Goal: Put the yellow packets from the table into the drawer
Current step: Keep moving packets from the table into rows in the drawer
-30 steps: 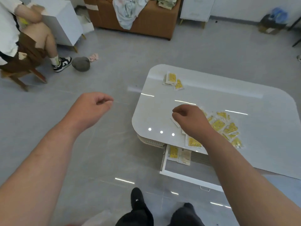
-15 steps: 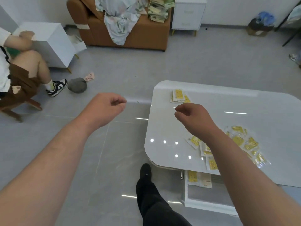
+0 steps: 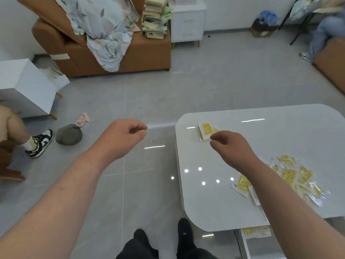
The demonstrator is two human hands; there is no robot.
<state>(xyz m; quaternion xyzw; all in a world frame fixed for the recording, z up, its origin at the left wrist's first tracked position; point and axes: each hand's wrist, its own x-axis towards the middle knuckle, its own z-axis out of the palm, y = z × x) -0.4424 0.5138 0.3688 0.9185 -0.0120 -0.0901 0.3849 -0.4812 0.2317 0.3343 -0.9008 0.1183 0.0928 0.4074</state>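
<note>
A glossy white table point(image 3: 291, 131) fills the right of the view. Near its far left corner lies a small stack of yellow packets point(image 3: 205, 130). My right hand point(image 3: 230, 146) hovers just right of that stack, fingers curled, holding nothing. A bigger heap of yellow packets point(image 3: 291, 177) lies on the near right part of the table, partly hidden by my right forearm. My left hand point(image 3: 124, 136) hangs over the floor left of the table, loosely curled and empty. Below the table's near edge the open drawer point(image 3: 242, 245) shows two packets point(image 3: 255, 231) inside.
My dark shoes point(image 3: 184, 232) stand on the grey floor by the table's near left corner. A grey lump point(image 3: 68, 134) and a seated person's sneaker point(image 3: 42, 142) lie at the left. A brown sofa point(image 3: 119, 53) and white cabinets stand beyond.
My right hand has moved from the near heap across the table to the far stack. The view has tilted up and shifted left, so the drawer sits at the bottom edge.
</note>
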